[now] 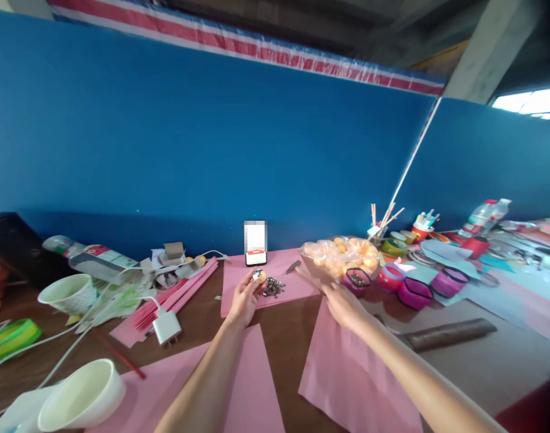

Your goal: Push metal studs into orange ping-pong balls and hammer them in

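So the left hand (244, 299) is pinching a little orange ball (259, 276) between thumb and fingertips, holding it up just over the pink paper sheet (275, 264). There's something silvery on top of the ball, too small to make out. Just at its 3 o'clock sits a small heap of metal bits (273, 287) on that same sheet.

The right hand (342, 300) is stretched toward 1 o'clock, fingers touching the edge of the clear bag of orange balls (342, 255). The fingertips are hidden against the bag, so I can't tell whether they're spread or closed on anything.

If I were doing this, I'd keep the pinch on the ball light, it looks thin-shelled and dentable, and steady it low over the paper so a dropped bit lands in the heap. I'd also watch the pink cup (357, 280) right beside that reaching wrist, easy to knock.
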Available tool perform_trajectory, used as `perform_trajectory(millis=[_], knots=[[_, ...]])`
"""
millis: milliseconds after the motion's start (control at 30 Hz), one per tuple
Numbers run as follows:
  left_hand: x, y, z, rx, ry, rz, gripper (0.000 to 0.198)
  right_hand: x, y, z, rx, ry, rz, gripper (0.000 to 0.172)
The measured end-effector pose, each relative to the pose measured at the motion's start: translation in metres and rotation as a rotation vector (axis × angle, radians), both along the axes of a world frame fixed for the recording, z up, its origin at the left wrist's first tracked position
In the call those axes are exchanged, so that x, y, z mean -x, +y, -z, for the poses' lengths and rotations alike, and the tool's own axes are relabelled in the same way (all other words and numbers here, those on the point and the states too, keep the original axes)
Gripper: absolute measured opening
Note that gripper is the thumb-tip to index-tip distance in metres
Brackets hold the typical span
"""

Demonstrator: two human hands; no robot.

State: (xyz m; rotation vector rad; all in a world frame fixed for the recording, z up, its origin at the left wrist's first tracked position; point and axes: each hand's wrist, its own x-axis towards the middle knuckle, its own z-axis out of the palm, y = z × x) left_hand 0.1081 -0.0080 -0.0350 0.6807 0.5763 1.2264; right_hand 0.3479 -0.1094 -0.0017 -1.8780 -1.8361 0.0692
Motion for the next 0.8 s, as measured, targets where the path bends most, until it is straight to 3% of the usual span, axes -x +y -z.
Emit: perform_trajectory(millis=[67,167,333,467,567,800], knots=[[-0.001,0.0,0.002,-0.004,0.016,0.0,0.047,-0.008,-0.005,0.015,0.022,-0.049,-0.017,0.054],[-0.001,-0.001,0.002,-0.011,0.037,0.001,0.048,-0.012,-0.001,0.018,0.061,-0.121,-0.004,0.058],[0.0,-0.005,-0.001,-0.028,0.077,-0.039,0.053,-0.001,0.003,-0.002,0.044,-0.049,-0.055,0.049],[-0.001,-0.003,0.001,-0.029,0.102,-0.071,0.055,0.024,-0.014,-0.02,0.06,0.179,-0.174,0.038],[-0.002,-0.001,0.005,-0.045,0.109,-0.103,0.058,0.04,-0.031,-0.032,0.129,0.187,-0.235,0.037],[-0.004,0.002,0.008,-0.055,0.145,-0.081,0.058,0.056,-0.039,-0.041,0.074,0.246,-0.327,0.039]])
